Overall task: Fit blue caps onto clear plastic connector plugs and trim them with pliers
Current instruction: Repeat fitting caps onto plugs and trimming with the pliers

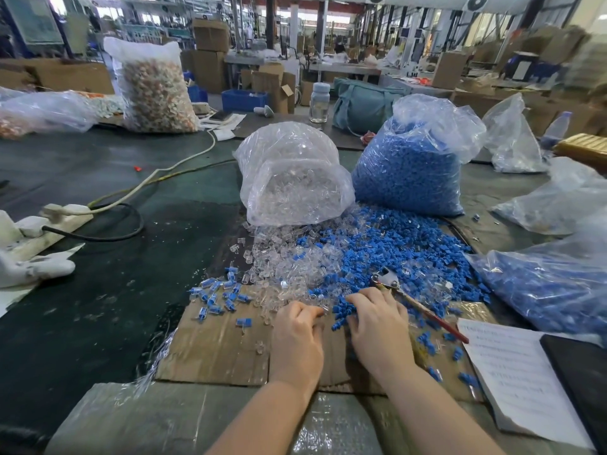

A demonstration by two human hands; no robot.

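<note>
A heap of loose blue caps (387, 244) and clear plugs (282, 261) spreads over a cardboard sheet (213, 349). My left hand (297, 336) is at the near edge of the clear plugs with its fingers curled down; what the fingertips hold is hidden. My right hand (377, 326) sits beside it with curled fingers among the blue caps, and the red-handled pliers (417, 302) run out from under it, metal jaws pointing to the far left. Several capped plugs (216, 297) lie to the left.
A clear bag of plugs (295, 178) and a bag of blue caps (414, 165) stand behind the heap. Another bag of blue parts (551, 290) lies at the right. Paper sheets (519, 376) and a black folder (581, 372) are near right. A power strip with cables (59, 218) is at the left.
</note>
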